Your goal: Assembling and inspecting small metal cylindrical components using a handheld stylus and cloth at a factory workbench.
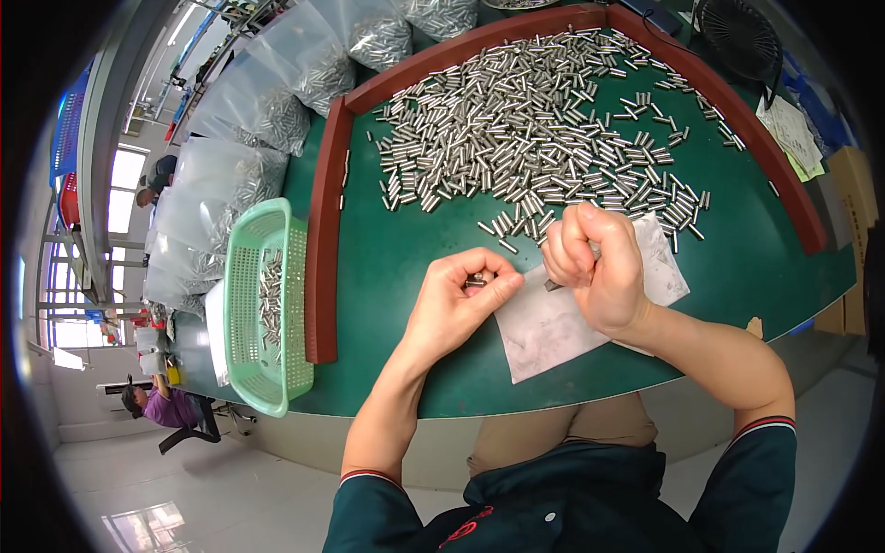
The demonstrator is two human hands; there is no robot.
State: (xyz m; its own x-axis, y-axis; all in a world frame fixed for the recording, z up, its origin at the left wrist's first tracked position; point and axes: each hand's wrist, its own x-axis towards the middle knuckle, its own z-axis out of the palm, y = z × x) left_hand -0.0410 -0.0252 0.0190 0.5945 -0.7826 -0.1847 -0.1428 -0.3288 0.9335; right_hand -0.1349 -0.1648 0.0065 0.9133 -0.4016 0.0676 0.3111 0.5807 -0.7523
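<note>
I see a small silver metal pin (pixel 476 279) pinched at my left hand's (pixel 456 304) fingertips, lying roughly level. A short dark metal tool (pixel 553 285) pokes from my clenched right hand (pixel 595 267), at three o'clock of the pin, near it.

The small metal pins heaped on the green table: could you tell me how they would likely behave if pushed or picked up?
The metal pins are short smooth cylinders, so they would probably roll when nudged; a red border hems them in. They look rigid and shiny, likely slippery. The left hand pinches one by its fingertips.
</note>
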